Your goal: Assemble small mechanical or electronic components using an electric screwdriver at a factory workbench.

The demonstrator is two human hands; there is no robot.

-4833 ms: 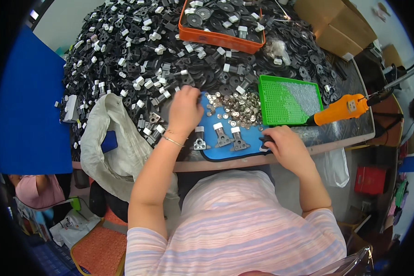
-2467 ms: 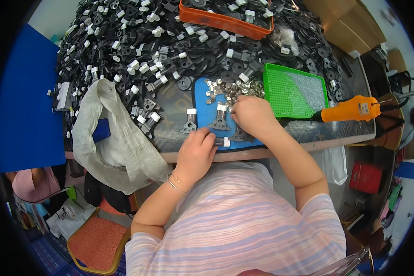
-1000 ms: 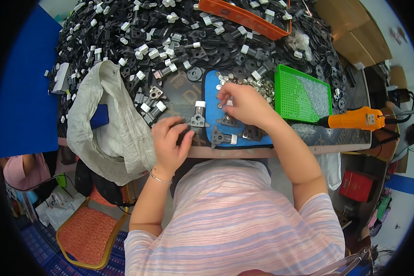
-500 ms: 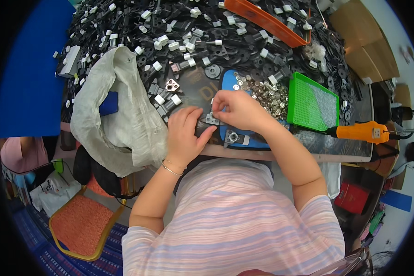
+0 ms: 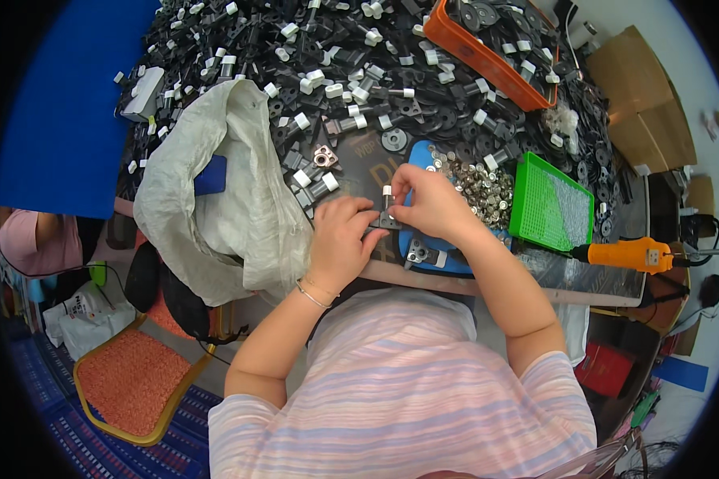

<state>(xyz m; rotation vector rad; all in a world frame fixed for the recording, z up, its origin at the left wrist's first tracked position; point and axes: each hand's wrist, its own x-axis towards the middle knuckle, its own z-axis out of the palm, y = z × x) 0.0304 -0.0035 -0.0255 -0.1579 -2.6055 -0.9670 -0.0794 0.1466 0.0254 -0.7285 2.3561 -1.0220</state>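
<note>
Between my hands is a black plastic part with a flat base and a white-tipped stem, close to the table's front edge. My left hand steadies its left side between thumb and index finger. From the right, my right hand is closed in a pinch at the stem and base; whatever its fingertips grip is hidden. Beneath my right hand lies a blue mat. A similar black part with a metal ring rests on its near end. Small silver metal caps are heaped on the mat's right side.
Black parts with white tips pile up across the back. A pale sack stands left. On the right are a green basket of small metal pieces, an orange electric screwdriver and, farther back, an orange tray.
The whole view has shifted slightly, so the table sits lower and farther right. The part between my hands now shows its white-tipped stem; both hands remain at it.
</note>
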